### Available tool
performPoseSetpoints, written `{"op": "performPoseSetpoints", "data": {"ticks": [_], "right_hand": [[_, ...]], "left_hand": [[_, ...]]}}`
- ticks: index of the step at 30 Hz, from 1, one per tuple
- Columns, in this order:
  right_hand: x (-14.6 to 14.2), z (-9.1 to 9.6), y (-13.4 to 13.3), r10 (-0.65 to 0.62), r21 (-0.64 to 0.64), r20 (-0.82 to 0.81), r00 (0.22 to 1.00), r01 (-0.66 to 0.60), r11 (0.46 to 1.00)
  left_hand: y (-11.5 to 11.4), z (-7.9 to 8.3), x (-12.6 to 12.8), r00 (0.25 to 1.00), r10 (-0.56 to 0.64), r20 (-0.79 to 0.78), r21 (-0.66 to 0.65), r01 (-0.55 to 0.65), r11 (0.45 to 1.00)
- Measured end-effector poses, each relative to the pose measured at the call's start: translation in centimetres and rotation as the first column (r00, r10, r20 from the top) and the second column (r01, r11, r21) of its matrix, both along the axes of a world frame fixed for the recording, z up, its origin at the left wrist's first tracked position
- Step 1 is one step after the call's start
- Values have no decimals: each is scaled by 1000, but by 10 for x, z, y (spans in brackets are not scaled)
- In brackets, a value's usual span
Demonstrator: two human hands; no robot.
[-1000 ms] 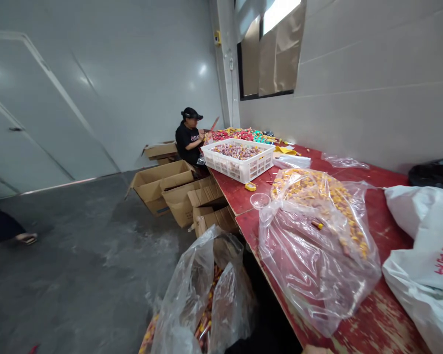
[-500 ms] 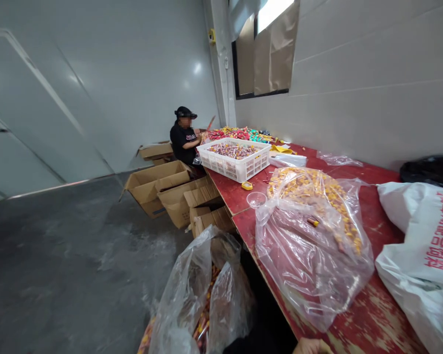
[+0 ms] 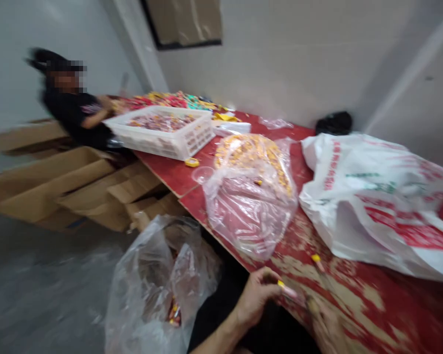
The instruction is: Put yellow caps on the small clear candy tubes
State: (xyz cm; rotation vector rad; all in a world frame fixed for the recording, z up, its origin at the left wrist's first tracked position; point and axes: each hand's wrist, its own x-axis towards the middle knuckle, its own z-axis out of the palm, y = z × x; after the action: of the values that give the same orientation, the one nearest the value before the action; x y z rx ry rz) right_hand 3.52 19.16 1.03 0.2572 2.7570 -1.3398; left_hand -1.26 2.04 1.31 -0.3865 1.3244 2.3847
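The picture is motion-blurred. My left hand [image 3: 257, 296] is at the near edge of the worn red table [image 3: 358, 300], fingers pinched on a small pink stick with a yellow tip [image 3: 286, 289]. My right hand [image 3: 323, 322] is a blurred shape just right of it, at the stick's other end; its grip is unclear. A similar yellow-tipped stick [image 3: 316, 261] lies on the table just beyond. A clear plastic bag with yellow-orange pieces [image 3: 251, 196] lies further out on the table.
A large white printed bag [image 3: 372, 201] lies at the right, a black bag [image 3: 334, 123] behind it. A white crate [image 3: 166, 132] stands further along, where a seated person [image 3: 74, 110] works. On the floor are a clear bag [image 3: 158, 285] and cardboard boxes [image 3: 59, 182].
The view has swung right and down. Both my hands have come into view at the table's near edge, the left one holding a small stick.
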Motion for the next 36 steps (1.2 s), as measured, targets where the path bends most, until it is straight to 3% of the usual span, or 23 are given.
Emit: {"op": "performPoseSetpoints", "data": {"ticks": [2,6,11,18,24,29,36], "right_hand": [[-2,-1,0,-23,-16,27,999,24,1000],[-9,2,-1,46,-105,30,998,-43,994],[-9,6,-1,-13,-115,14,1000,14,993],[-8,7,2,96,-161,36,995,-89,983],[-9,7,0,-5,-156,15,1000,8,988],[-10,14,1,66,-150,-10,998,-67,986],[-8,7,-3,44,-124,-36,998,-48,991]], "left_hand": [[-3,3,-3,1000,-20,-18,2,20,1000],[-4,1,-6,998,-63,-19,33,64,997],[-1,3,-7,994,-99,-47,8,99,995],[-2,5,-9,996,-87,-31,12,88,996],[-2,-1,-8,991,-116,-63,0,116,993],[-4,-5,-10,988,-135,-72,-46,132,990],[-4,-2,-9,992,-119,-42,-12,119,993]]}}
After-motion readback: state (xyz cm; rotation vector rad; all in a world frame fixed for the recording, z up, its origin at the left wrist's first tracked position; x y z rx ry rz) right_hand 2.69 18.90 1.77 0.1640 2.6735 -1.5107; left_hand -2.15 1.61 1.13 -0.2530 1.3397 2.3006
